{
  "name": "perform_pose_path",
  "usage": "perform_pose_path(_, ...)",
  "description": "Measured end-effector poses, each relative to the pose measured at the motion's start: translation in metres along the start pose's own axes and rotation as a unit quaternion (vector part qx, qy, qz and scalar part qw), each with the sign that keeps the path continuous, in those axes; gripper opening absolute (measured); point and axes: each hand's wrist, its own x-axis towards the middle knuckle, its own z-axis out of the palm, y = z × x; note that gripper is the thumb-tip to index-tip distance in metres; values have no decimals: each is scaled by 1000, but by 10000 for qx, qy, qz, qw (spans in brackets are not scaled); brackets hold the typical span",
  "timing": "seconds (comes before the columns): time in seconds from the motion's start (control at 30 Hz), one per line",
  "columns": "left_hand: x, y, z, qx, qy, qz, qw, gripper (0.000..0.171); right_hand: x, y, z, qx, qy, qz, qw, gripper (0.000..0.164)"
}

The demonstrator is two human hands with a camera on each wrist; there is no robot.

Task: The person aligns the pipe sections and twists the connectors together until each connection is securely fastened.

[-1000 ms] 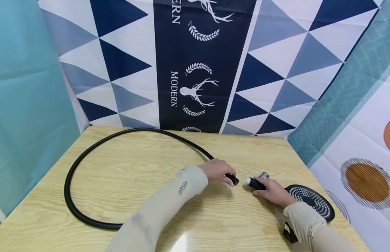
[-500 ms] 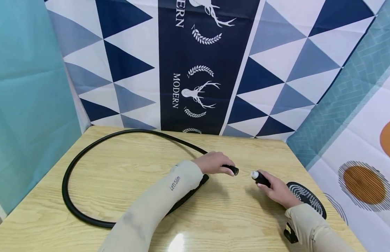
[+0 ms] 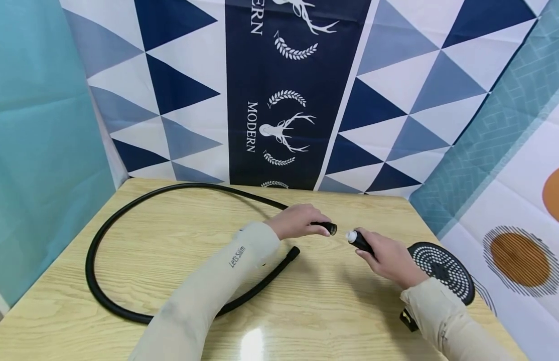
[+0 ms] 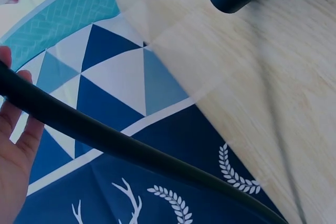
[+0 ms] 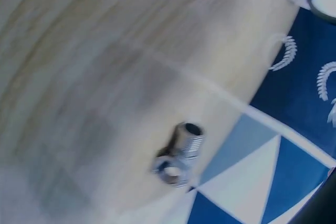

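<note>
My left hand (image 3: pixel 302 220) grips a black shower hose (image 3: pixel 184 185) just behind its end, whose opening points right; in the left wrist view the fingers curl round the hose (image 4: pixel 121 142). Across a small gap, my right hand (image 3: pixel 390 256) holds the black handle of a shower head (image 3: pixel 442 271), its white tip facing the hose opening. The perforated disc shows beyond my right wrist, partly hidden. The hose's other end (image 3: pixel 294 252) lies below my left hand. In the right wrist view a chrome fitting (image 5: pixel 181 153) sits on the table.
The hose makes a wide loop over the left of the wooden table (image 3: pixel 333 311). A small black bracket (image 3: pixel 408 319) lies near my right sleeve, partly covered by it. Patterned cloth (image 3: pixel 279 100) hangs behind the table's back edge, with more cloth at both sides.
Both hands have risen and shifted toward the back, the left also leftward, carrying the hose end and shower head. The hose's other end has come into view from under my left arm.
</note>
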Motion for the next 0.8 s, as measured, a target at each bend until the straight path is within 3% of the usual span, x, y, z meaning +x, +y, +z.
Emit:
perform_pose_path(0.1,-4,0,-3,89,164,95,9998,31,7,-7,-9,-14,-89,7,10000,44)
perform_pose_path(0.17,-6,-2,-4,380,341,239,9984,31,12,-13,-14,-77,-167,125,9998,46)
perform_pose_path(0.33,-8,-8,-5,1054,920,513,9888,34,20,-23,-24,-271,-123,218,9993,46)
perform_pose_path(0.5,-7,-9,-8,633,914,461,9927,34,28,-24,-28,-310,-114,65,9994,54)
perform_pose_path(0.63,-8,-7,-9,440,812,382,9950,34,33,-22,-32,-403,-363,317,9980,51)
perform_pose_path(0.8,-6,-3,-9,138,671,211,9974,37,35,-20,-33,-547,52,186,9983,59)
